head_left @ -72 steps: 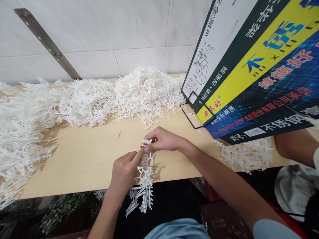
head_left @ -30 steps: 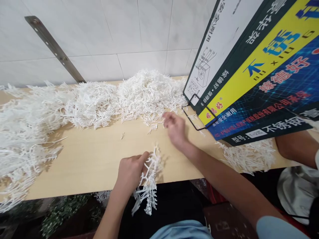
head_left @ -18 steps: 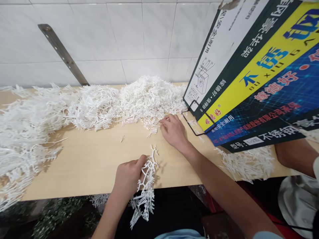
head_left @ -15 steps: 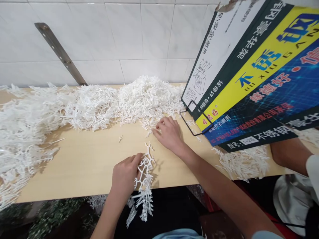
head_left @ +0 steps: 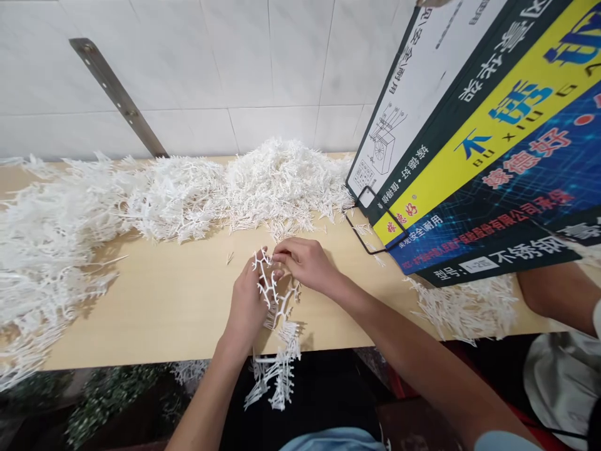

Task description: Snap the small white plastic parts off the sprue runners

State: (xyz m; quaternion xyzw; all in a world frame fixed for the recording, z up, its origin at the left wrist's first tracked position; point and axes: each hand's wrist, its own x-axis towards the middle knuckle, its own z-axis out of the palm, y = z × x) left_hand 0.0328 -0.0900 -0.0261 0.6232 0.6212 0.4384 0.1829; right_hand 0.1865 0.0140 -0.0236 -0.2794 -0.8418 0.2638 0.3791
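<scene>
My left hand [head_left: 247,305] is closed around white branched plastic sprigs [head_left: 284,307], whose forked stems stick up past the fingers and whose feathery ends hang over the table's front edge. Close by on the right, my right hand [head_left: 308,263] has its thumb and fingers pinched together at the top of the sprigs. What lies between those fingertips is too small to make out. Behind both hands is a heap of small white plastic pieces [head_left: 286,181], its loose front edge reaching nearly to my right hand.
Larger white sprigs [head_left: 56,232] cover the table's left side. A big printed cardboard box [head_left: 469,163] leans at the right, with a black wire frame [head_left: 370,225] at its corner. Beyond lie more white pieces [head_left: 469,307] and another person's arm [head_left: 558,297]. A tiled wall [head_left: 272,62] closes the back.
My right hand has come back from the heap's front edge to the sprigs, fingers now pinched. My left hand has moved up and right, raising the sprigs' stems. The view has shifted slightly.
</scene>
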